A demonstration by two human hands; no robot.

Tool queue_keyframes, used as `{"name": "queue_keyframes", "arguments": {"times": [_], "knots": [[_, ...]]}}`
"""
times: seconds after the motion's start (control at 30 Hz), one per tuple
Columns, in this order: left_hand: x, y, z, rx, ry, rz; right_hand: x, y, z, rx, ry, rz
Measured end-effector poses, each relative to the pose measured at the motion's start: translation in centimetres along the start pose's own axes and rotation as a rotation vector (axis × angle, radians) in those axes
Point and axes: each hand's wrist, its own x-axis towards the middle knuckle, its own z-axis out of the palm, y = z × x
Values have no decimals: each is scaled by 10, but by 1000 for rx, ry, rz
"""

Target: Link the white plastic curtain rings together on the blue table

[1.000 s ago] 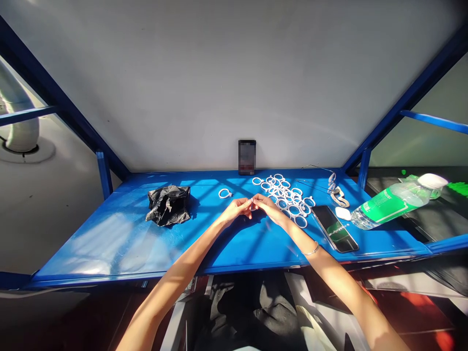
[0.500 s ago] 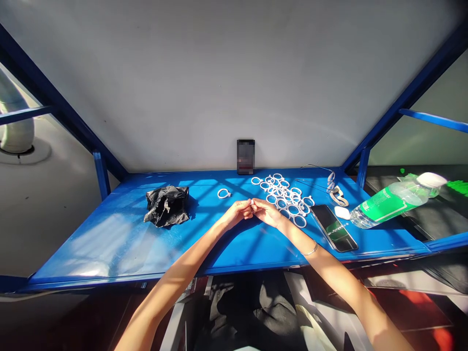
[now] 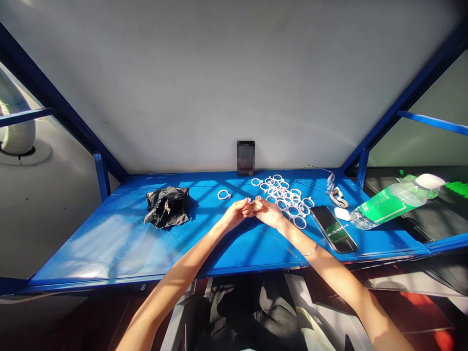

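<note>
Thin white rings (image 3: 288,194) lie heaped and overlapping just beside the right hand (image 3: 267,213); one lone ring (image 3: 229,195) rests beyond the left hand (image 3: 237,213). Both hands sit close together, fingers curled inward; I can't tell whether they grip anything. Crumpled black plastic (image 3: 167,207) lies leftward on the glossy blue worktop (image 3: 127,239).

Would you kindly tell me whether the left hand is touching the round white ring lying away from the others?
Apart: the head view shows a strip of blue tabletop between the left hand and the round white ring.
</note>
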Motion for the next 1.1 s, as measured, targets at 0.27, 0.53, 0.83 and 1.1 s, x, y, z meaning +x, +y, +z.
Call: {"name": "queue_keyframes", "arguments": {"times": [0.27,0.53,0.83,1.1], "knots": [[1,7,-15,87,-64,-21,-1,0,2,-88,30,-33],[1,10,-50,1119,231,108,18,10,-15,-814,188,-223],[3,6,-73,1613,434,-141,71,24,-42,-1388,379,-306],[4,8,-70,1477,472,-36,68,13,-30,-1502,320,-284]]}}
